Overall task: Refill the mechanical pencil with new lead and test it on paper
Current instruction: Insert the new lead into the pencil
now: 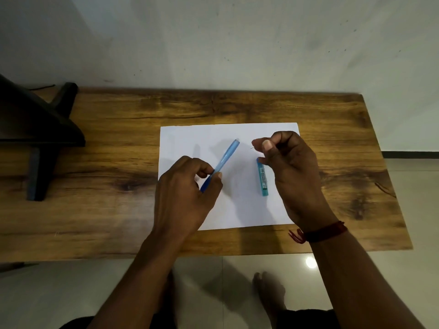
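A light blue mechanical pencil (225, 156) is tilted above the white paper (240, 210), one end raised toward the far right. My left hand (187, 193) grips its lower part between thumb and fingers. My right hand (289, 162) is closed in a pinch, and a thin dark lead (252, 147) sticks out of the fingertips toward the pencil's raised end, a short gap away. A teal lead case (263, 180) lies flat on the paper just under the right hand's fingers.
The paper lies on a wooden table (107, 167) against a pale wall. A black stand (40, 138) occupies the table's left end. Tiled floor and a bare foot (268, 288) show below the table's near edge.
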Demonstrator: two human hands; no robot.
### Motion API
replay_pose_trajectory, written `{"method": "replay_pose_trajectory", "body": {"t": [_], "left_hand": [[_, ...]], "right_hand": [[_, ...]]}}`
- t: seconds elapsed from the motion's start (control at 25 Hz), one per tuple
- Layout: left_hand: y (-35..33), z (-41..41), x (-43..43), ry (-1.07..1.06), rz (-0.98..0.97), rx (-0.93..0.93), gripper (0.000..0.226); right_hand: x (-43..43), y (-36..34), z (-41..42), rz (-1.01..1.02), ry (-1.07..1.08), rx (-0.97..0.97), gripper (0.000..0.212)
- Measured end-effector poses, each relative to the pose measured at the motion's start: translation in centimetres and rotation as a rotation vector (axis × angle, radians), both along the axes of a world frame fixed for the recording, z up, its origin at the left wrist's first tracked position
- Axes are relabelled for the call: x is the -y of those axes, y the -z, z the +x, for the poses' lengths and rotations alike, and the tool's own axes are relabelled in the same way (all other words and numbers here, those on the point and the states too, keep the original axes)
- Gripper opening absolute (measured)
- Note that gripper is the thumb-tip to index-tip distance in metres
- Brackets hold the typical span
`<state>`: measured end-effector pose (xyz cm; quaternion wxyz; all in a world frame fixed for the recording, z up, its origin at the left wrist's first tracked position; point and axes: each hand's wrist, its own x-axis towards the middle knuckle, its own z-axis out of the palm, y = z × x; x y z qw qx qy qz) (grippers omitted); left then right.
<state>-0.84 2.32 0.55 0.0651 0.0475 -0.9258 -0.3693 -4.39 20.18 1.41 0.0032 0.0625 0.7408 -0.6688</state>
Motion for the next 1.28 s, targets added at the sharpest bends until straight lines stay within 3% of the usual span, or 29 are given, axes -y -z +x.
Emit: {"method": "replay_pose_trajectory", "body": {"t": [0.12,0.36,1.28], "left_hand": [[-0.2,0.3,1.2,0.078,-0.04,-0.037,0.02],[0.0,0.5,1.7,0.105,-0.019,-0.032,0.021],[0.5,0.4,1.9,0.116,-0.053,-0.057,0.021]], "right_hand": [[0.1,-0.4,-0.1,-0.174,-0.025,0.02,0.007],[0.9,-0.6,0.0,-0.271,-0.073,0.05,0.009],[1.0,-0.1,0.0,-0.218,-0.101,0.044,0.007]]}}
